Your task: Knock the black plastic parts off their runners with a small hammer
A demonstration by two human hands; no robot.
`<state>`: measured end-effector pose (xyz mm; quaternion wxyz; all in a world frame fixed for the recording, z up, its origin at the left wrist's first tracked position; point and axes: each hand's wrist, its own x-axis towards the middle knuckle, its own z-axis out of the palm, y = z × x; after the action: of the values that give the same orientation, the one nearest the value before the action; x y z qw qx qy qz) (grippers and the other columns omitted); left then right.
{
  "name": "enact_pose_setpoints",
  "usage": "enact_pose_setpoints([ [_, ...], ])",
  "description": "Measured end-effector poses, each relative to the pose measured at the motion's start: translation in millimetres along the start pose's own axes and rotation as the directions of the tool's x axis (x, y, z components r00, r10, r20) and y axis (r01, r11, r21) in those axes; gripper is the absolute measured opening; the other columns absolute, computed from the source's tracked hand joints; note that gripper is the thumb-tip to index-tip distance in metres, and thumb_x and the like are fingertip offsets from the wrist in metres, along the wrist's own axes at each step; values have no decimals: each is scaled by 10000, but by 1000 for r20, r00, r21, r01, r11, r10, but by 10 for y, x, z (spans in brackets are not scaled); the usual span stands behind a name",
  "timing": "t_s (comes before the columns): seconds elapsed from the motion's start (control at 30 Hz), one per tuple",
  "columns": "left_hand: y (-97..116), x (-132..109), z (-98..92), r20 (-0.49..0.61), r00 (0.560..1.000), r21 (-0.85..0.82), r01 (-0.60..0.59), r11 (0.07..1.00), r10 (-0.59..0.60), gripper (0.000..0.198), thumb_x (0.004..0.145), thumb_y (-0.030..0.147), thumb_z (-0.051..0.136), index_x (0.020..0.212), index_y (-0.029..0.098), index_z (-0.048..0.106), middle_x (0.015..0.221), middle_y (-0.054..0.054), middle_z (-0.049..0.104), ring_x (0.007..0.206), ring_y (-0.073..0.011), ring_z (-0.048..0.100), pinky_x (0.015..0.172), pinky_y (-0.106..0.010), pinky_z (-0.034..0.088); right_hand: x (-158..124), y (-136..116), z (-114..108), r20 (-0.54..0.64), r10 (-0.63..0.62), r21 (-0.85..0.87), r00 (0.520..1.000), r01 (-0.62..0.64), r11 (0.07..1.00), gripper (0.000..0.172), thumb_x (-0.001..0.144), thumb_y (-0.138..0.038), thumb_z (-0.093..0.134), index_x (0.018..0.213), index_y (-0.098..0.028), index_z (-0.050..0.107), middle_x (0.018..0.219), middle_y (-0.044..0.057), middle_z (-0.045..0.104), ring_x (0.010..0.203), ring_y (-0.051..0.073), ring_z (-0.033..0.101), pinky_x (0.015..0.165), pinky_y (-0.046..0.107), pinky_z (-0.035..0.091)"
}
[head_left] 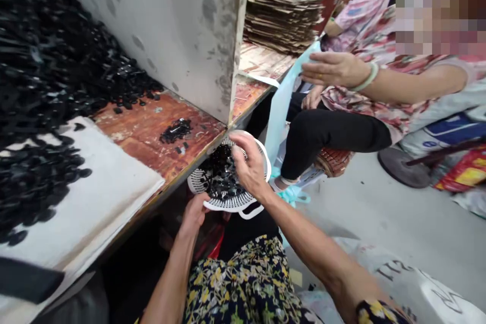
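Note:
A white slotted plastic basket (258, 149) hangs just below the table's edge, with several small black parts (222, 174) in it. My left hand (194, 212) is closed on the basket's near rim from underneath. My right hand (248, 162) hovers over the basket with its fingers curled and pinched together above the black parts; what is between them I cannot make out. A small cluster of black parts (175, 130) lies on the worn red tabletop (144, 126) close to the basket.
A big heap of black parts (49, 66) covers the table's left, spilling onto a white sheet (102, 187). A grey divider board (182, 20) stands on the table. Stacked cardboard (283, 17) lies behind. A seated person (341, 126) is at the right, hand (332, 68) raised.

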<state>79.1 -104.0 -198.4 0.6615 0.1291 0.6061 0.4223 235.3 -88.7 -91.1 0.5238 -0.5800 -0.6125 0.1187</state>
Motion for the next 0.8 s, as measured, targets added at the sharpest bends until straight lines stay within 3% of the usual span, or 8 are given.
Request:
enact_pose_setpoints([
  [0.1,25,-144,134,64,998,37,-2,999,0,234,435,48,600,657,114,631,537,29,611,456,-125,539,437,-229,418,-513,408,-370,-52,214,-85,976,-217,972,334,947,-262,327,1150,-209,587,1138,114,628,1117,235,582,1012,475,449],
  [0.2,33,-267,234,118,992,59,-41,997,34,430,379,49,580,793,141,652,613,49,652,473,-107,534,445,-207,413,-754,716,-499,-16,362,-165,932,-359,918,369,893,-273,416,1222,-172,550,1149,142,611,1118,270,572,994,504,457],
  [0.33,33,-384,324,157,983,95,-115,989,99,578,377,56,584,941,161,652,689,43,677,534,-113,558,478,-198,440,-631,855,-450,71,475,-266,877,-442,857,683,779,-358,650,1387,-132,438,1378,208,469,1322,353,412,1110,548,321],
  [0.43,43,-422,364,169,978,129,-146,981,123,658,391,63,593,1036,178,647,756,22,693,613,-147,597,522,-220,474,-443,869,-429,141,525,-309,839,-467,829,850,706,-369,750,1439,-135,390,1461,229,363,1366,408,328,1119,591,262],
  [0.5,50,-425,373,182,973,143,-167,976,140,709,398,63,604,1095,186,640,807,6,704,677,-172,626,575,-242,503,-362,858,-439,190,530,-311,827,-461,831,796,700,-318,759,1413,-177,435,1430,192,400,1321,382,384,1102,566,293],
  [0.63,20,-365,320,175,984,190,-74,979,41,875,396,40,634,1251,220,585,860,-14,735,749,-240,689,657,-313,551,-326,748,-495,248,491,-264,835,-430,863,424,744,-140,650,1152,-250,623,1129,66,582,1059,251,568,951,415,458],
  [0.7,-31,-270,271,167,985,214,2,977,-39,935,426,55,662,1334,240,537,779,-4,736,679,-250,693,627,-335,550,-332,683,-529,221,460,-227,860,-414,882,380,725,-74,613,1055,-259,648,1036,39,603,990,227,590,909,382,478],
  [0.8,-124,-76,215,201,979,213,-19,977,-25,963,504,121,672,1434,220,445,621,7,701,537,-260,656,517,-342,514,-317,620,-594,145,420,-142,896,-402,905,378,688,-35,582,990,-251,654,1012,33,627,995,227,597,920,381,470],
])
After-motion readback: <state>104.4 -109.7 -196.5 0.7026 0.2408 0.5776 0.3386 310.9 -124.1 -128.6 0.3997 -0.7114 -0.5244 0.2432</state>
